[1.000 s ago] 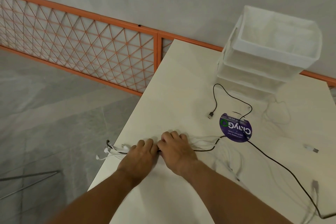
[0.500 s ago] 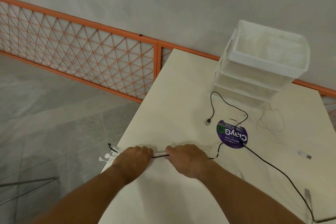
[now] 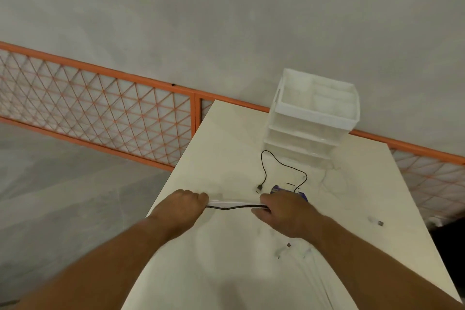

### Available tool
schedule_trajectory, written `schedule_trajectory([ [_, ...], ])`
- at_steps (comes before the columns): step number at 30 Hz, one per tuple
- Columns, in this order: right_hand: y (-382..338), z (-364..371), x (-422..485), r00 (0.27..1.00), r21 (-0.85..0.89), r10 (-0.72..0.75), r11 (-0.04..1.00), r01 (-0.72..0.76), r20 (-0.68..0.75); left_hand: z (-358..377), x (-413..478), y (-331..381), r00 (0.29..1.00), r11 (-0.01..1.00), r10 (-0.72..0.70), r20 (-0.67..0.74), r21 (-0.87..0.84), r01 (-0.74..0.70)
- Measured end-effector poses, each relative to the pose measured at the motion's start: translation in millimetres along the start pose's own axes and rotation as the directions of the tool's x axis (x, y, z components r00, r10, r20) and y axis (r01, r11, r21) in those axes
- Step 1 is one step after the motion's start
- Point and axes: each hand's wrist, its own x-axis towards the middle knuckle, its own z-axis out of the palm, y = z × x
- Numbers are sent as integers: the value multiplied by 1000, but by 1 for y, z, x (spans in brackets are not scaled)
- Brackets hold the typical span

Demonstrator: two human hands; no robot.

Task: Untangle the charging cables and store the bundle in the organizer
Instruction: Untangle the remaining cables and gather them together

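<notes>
The left hand (image 3: 181, 206) and right hand (image 3: 281, 214) are each clenching around the cable bundle (image 3: 234, 205), which is stretching left to right between them, just above the table (image 3: 226, 133). Beyond it, a loose black cable (image 3: 263, 166) and a purple disc (image 3: 276, 187) are lying before the organizer (image 3: 314, 118).

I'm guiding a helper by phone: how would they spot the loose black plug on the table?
Find the white stacked organizer at the table's far end. In front of it a black cable loops and ends in a small plug. Unlike the pale cables around it, it is dark and lies free.
</notes>
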Motion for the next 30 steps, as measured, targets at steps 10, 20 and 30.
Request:
schedule_trajectory([
  [10,47,-38,-25,996,-139,83,987,-78,29,-42,32,-11,970,997,50,-236,-39,-61],
  [20,85,-47,-30,977,-264,178,943,-203,-116,-78,55,-20,990,996,28,-135,-81,-39],
  [30,117,-41,-44,939,-236,333,909,-343,-82,-104,72,-13,996,989,-86,37,-118,90],
])
